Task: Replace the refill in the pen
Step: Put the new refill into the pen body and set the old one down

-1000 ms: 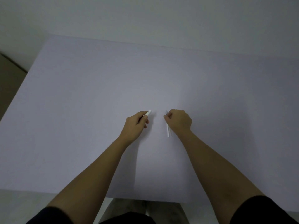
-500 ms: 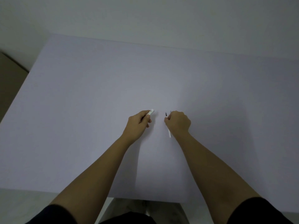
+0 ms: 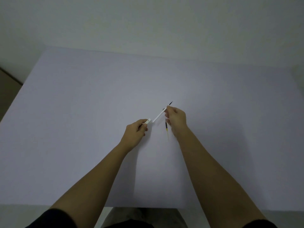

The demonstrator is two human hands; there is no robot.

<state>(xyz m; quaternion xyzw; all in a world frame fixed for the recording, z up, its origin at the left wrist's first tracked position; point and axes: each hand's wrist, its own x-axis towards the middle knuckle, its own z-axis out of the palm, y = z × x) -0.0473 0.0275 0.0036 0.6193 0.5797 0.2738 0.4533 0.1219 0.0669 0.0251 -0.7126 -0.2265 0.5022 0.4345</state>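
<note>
A wide, flat, pale lavender-grey surface (image 3: 82, 120) fills most of the view, its far edge meeting a plain off-white wall (image 3: 148, 22), with a thin dark refill with a yellowish end (image 3: 166, 129) blurred near its middle, contact with it unclear.

The setting is a plain indoor room, with too little on show to tell a home from an office or a lab. A wide, pale lavender table (image 3: 82, 120) fills most of the view and stands close against a bare, off-white wall (image 3: 148, 22). At the left edge a strip of brownish floor (image 3: 8, 89) shows beside the table. Light is dim and even. No furniture, shelves, tools or signs mark the room as any particular kind of place.
</note>
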